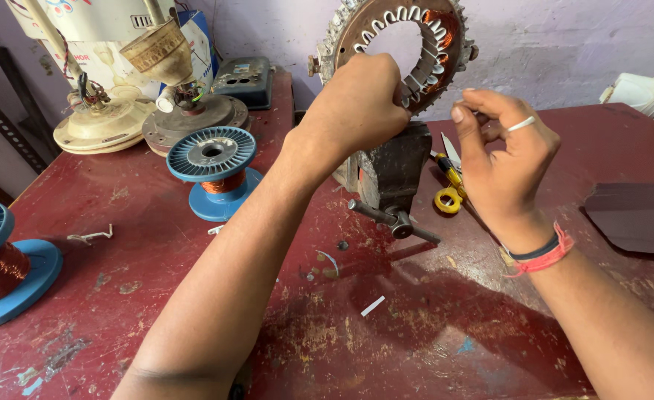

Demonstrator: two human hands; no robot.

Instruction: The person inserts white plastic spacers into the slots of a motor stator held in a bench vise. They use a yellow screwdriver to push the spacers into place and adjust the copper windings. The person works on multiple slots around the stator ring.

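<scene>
While I'm watching the head view, my left hand (356, 104) is wrapped tight around the lower rim of the round metal stator ring with copper windings (397, 41), which stands upright in the dark grey iron bench vise (390, 174) on the worn red table (445, 326). My right hand (501, 155) sits just beside the ring, fingers curled narrow, thumb and forefinger pinched; can't tell if anything's between them. Yellow-handled scissors (448, 185) lie right behind the vise. Blue plastic spool of copper wire (214, 172) sits well off left, another blue spool (1, 267) at the edge.
</scene>
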